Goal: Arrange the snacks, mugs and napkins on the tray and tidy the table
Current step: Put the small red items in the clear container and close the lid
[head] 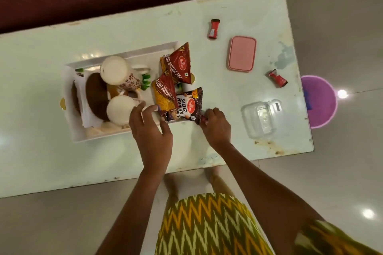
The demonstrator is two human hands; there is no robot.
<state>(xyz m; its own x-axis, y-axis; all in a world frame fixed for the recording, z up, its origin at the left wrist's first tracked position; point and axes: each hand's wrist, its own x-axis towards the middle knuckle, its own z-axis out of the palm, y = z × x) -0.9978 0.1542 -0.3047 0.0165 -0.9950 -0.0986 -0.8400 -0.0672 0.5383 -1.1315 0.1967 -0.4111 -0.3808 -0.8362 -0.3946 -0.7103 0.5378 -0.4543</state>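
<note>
Left hand (148,125) open beside mugs (120,109); right hand (215,124) pinching peanut packet (187,105), pink lid (242,53) beyond.

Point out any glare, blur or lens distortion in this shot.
Head view: ceiling-light glare spots on the floor and the glossy table; wide-angle bending curves the table's edges; the mugs look washed out and soft; the peanut packet print stays readable; the dress at the bottom is blurred.
</note>
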